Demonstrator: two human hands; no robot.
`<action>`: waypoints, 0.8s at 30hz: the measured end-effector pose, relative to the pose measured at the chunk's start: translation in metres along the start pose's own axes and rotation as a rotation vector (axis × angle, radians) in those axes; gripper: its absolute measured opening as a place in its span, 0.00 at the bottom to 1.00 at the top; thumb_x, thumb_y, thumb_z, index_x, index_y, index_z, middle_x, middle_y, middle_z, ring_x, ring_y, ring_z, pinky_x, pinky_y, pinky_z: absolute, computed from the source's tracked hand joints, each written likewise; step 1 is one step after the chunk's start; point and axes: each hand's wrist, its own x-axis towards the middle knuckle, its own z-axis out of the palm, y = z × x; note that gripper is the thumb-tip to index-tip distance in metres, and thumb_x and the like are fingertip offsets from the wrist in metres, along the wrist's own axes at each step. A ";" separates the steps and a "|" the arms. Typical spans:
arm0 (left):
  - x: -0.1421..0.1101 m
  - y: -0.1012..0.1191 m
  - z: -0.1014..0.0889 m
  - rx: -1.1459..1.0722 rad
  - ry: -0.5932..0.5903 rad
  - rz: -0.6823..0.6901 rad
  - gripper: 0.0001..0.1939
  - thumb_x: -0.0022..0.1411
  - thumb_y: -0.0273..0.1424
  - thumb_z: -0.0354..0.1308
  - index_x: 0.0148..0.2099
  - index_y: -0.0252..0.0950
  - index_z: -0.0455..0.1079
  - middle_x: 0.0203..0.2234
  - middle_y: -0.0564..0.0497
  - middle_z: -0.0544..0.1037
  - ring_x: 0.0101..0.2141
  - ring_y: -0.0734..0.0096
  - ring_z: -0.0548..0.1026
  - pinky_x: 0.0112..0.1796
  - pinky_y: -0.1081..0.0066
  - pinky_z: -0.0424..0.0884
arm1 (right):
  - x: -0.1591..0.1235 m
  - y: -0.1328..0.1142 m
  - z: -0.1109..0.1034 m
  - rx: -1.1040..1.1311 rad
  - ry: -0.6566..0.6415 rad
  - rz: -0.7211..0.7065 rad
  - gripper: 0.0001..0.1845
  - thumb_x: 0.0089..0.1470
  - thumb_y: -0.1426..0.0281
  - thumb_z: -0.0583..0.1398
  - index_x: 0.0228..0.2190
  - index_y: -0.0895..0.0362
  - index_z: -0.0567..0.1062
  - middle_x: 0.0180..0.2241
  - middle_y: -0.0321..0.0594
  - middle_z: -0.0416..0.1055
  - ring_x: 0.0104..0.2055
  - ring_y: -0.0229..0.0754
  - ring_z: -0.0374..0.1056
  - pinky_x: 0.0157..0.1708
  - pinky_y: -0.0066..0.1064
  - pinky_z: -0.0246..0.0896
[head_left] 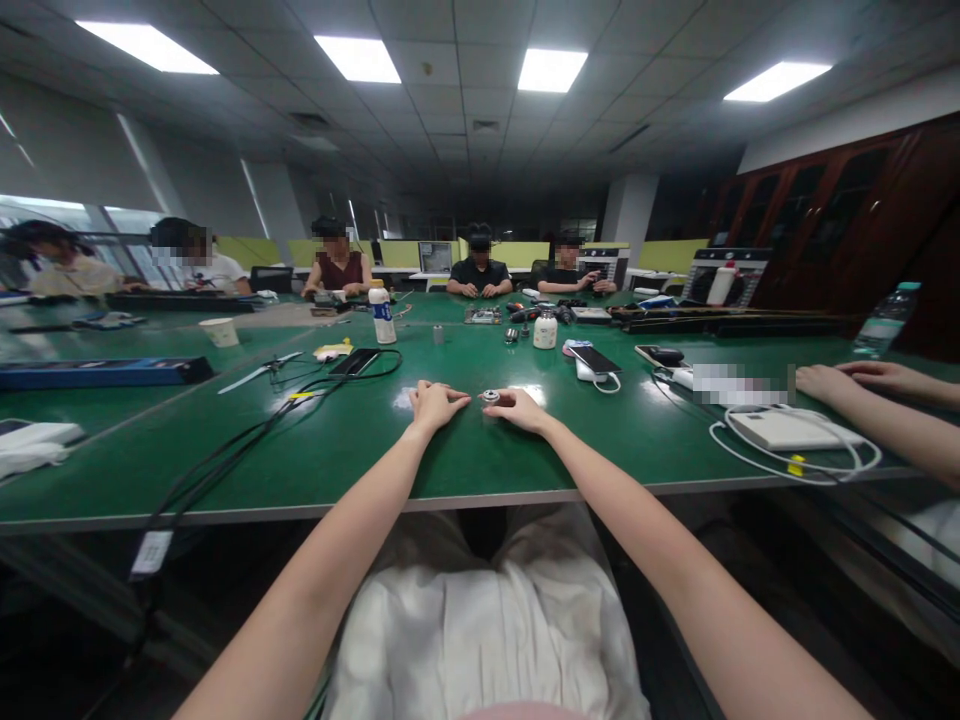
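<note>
My right hand (521,410) rests on the green table. Its thumb and fingers are closed around the side of a small, round, silver metal part (491,397) with a dark, ring-like top; it looks like a bearing, though its exact kind is too small to tell. Just left of it, my left hand (437,405) lies on the tabletop with its fingers stretched toward the part. A narrow gap separates the left fingertips from the metal, and I see nothing held in that hand.
Beyond my hands stand a white jar (545,331), a small grey cylinder (439,335) and a drink bottle (382,318). Phones lie left (355,362) and right (595,359). Black cables (247,435) cross the table's left edge. A co-worker's hands (840,385) are at right; other people sit opposite.
</note>
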 end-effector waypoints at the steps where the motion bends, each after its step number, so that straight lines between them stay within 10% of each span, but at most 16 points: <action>1: 0.000 0.001 -0.001 0.006 -0.008 -0.008 0.11 0.53 0.43 0.67 0.37 0.47 0.83 0.45 0.42 0.82 0.51 0.39 0.64 0.51 0.44 0.60 | 0.000 0.001 -0.001 -0.035 -0.001 -0.011 0.20 0.46 0.67 0.68 0.42 0.58 0.81 0.38 0.40 0.80 0.39 0.43 0.74 0.47 0.36 0.68; 9: -0.005 0.032 -0.013 -0.182 0.229 0.083 0.10 0.62 0.41 0.62 0.39 0.46 0.82 0.39 0.46 0.83 0.49 0.50 0.68 0.53 0.52 0.60 | 0.001 0.007 -0.004 -0.134 -0.013 -0.051 0.20 0.49 0.59 0.67 0.42 0.57 0.82 0.38 0.41 0.80 0.41 0.44 0.74 0.49 0.37 0.65; 24: -0.016 0.048 -0.008 -0.313 0.033 0.269 0.11 0.60 0.40 0.62 0.41 0.43 0.82 0.36 0.49 0.84 0.46 0.56 0.71 0.49 0.61 0.68 | 0.002 0.007 -0.004 -0.059 -0.016 0.003 0.15 0.46 0.62 0.66 0.34 0.58 0.80 0.33 0.36 0.78 0.37 0.41 0.71 0.44 0.32 0.62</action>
